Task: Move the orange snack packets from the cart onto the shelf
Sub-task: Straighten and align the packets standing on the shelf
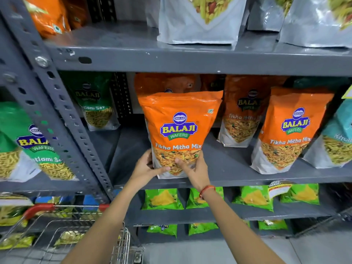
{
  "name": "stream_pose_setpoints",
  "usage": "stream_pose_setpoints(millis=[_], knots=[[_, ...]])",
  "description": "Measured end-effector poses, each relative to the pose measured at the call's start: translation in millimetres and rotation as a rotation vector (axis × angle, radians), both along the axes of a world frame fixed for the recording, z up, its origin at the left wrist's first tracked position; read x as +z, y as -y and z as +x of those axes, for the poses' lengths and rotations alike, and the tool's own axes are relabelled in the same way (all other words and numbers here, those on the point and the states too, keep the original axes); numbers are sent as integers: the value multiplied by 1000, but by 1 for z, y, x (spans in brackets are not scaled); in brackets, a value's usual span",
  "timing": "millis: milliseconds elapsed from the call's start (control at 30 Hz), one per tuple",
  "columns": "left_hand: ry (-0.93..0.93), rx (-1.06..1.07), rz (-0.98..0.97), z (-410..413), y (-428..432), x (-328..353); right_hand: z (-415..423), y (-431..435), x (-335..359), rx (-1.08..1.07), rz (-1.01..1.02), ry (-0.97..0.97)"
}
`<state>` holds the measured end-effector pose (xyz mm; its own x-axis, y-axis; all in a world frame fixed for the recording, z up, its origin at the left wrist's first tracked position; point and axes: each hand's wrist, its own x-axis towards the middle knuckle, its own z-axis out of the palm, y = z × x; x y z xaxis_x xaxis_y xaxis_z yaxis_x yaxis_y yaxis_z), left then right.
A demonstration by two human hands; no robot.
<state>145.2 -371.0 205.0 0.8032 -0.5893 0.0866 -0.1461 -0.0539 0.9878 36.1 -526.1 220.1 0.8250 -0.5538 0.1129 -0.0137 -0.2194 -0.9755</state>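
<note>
An orange Tikha Mitha Mix packet (179, 128) stands upright at the front of the grey middle shelf (228, 178). My left hand (145, 166) grips its lower left corner and my right hand (194, 169) grips its lower right, thumb on the clear window. Another orange packet (163, 83) stands right behind it. Two more orange packets (289, 128) (243, 111) stand to the right on the same shelf. The wire cart (62, 231) with a red handle is at the lower left; I see no orange packets in it.
Green sev packets (95, 103) stand left of the grey upright post (62, 115). Teal packets (339, 141) sit at the far right. Silver bags (200, 20) fill the top shelf, small green packets (162, 199) the lower shelves.
</note>
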Motion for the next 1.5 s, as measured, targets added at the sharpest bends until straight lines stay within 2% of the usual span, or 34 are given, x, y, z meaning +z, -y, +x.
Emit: stream_pose_setpoints(millis=[267,333,433,500,567,633,700,867,1100,1300,1500], knots=[[41,123,74,-1,-22,10,12,-10,5,95,41,-2],[148,307,75,-18,-21,9,4,-2,0,80,47,2],[418,554,12,-58,-9,3,-14,19,-12,-27,79,-38],[437,479,-30,-82,13,2,-25,40,-17,-123,88,-57],[372,241,-16,-95,47,3,-32,65,-18,-220,82,-94],[348,41,46,-98,86,3,-33,89,-19,-306,8,-168],[291,-40,57,-91,129,5,-28,111,-20,-367,-116,-260],[132,83,172,-46,217,-1,-4,145,-22,-499,-156,-315],[241,204,203,-17,270,-8,11,161,-24,-647,-104,-233],[213,298,215,-14,270,-11,16,160,-24,-611,-39,-169],[241,392,203,-9,245,-14,15,134,-24,-469,-22,-146]])
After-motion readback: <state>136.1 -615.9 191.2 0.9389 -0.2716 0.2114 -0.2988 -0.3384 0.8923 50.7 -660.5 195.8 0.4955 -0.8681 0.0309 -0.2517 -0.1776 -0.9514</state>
